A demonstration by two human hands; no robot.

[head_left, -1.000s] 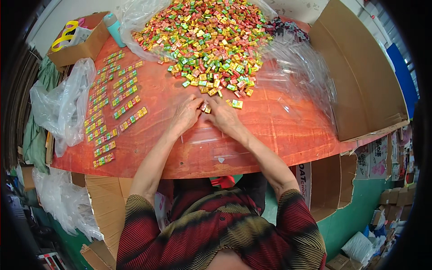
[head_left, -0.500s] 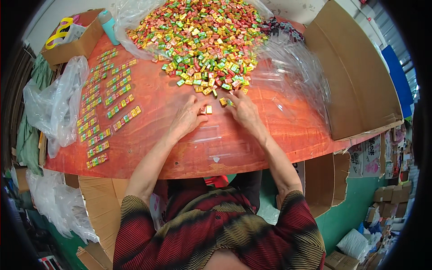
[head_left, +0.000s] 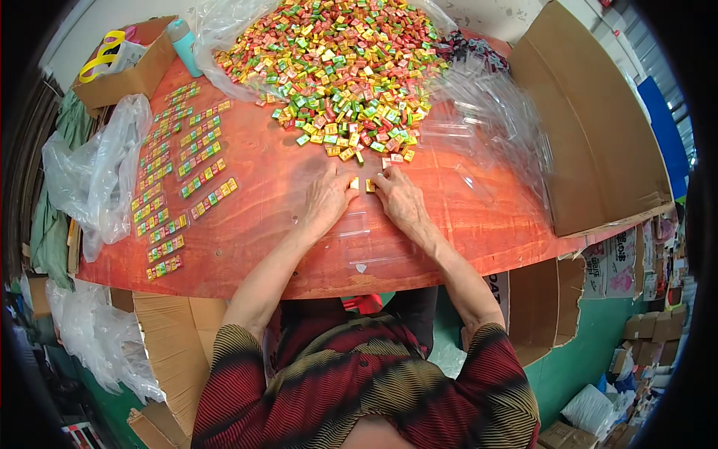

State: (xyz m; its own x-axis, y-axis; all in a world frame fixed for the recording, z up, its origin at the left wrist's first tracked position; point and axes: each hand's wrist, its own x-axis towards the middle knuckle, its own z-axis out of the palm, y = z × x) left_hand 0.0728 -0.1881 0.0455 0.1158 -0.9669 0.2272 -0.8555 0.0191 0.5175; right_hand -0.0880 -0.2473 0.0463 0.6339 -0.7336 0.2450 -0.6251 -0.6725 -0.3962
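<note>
My left hand [head_left: 327, 200] pinches a small yellow box [head_left: 354, 182] between thumb and fingertips, low over the red table. Just across a narrow gap, my right hand [head_left: 404, 200] has its fingers closed on another small yellow box [head_left: 370, 185]. Whether more boxes sit under either hand's fingers is hidden. Beyond both hands rises a big heap of small red, yellow and green boxes [head_left: 351, 82]; a few loose ones lie at its near edge, including a red box [head_left: 396, 159] by my right fingertips. Nearer me lies a clear plastic tray [head_left: 351, 224].
Several filled strips of boxes [head_left: 213, 197] lie in rows at the left. A stack of clear trays [head_left: 493, 120] and a tall cardboard carton [head_left: 591, 120] stand right of the heap. Plastic bags [head_left: 112, 172], an open carton [head_left: 127, 86] and a turquoise bottle [head_left: 184, 49] are at the left.
My right hand has drawn its yellow box slightly nearer me. My left hand has turned, its fingers now closer around its box.
</note>
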